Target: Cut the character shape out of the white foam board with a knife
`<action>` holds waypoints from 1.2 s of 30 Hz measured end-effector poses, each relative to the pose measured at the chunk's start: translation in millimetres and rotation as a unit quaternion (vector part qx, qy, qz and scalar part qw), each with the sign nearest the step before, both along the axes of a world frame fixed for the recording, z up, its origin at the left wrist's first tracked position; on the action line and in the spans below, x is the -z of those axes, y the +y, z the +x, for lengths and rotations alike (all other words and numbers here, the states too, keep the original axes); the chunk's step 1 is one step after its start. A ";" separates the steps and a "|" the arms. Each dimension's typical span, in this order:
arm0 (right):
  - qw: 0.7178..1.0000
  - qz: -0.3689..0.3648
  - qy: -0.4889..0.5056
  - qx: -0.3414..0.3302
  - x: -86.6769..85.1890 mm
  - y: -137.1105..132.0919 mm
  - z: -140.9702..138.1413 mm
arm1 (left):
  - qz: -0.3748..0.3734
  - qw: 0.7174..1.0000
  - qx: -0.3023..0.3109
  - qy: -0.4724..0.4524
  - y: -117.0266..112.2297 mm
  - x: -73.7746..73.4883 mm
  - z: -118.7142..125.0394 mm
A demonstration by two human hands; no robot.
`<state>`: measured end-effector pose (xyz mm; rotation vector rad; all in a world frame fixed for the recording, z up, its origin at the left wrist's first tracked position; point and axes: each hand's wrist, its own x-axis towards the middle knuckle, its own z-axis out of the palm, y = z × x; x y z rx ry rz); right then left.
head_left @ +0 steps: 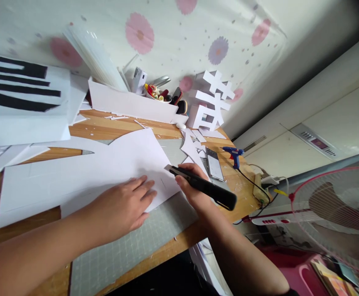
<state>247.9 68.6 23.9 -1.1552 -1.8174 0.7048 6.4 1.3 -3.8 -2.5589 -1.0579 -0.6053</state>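
white foam sheet lies across the middle of the bench, partly on the grey-green cutting mat and partly on the wooden tabletop. our left hand rests flat on it, palm down, fingers stretched out and closed on nothing, pressing near the sheet's near edge. at three o'clock from that hand, our right hand is wrapped tight round a black knife. its handle points back toward four o'clock, and its tip sits by the sheet's right edge, at about ten o'clock from the fist. we cannot tell whether the blade itself touches the sheet.

at one o'clock from the knife a phone lies face up on the wood. a blue glue gun stands just beside it, its black cord trailing toward five o'clock. white offcuts lie between the phone and the sheet. at twelve o'clock from our right hand a white cut-out character stands upright against the flowered cloth. at eleven o'clock a cup of tools sits behind a low white box wall. far off at nine o'clock lies a white board with black bars. at four o'clock, off the table, we see a pink-rimmed fan.
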 end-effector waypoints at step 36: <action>0.994 -0.017 -0.080 -0.071 2.3 4.8 -15.4 | -0.079 0.997 -0.017 -0.001 -1.7 -8.1 4.9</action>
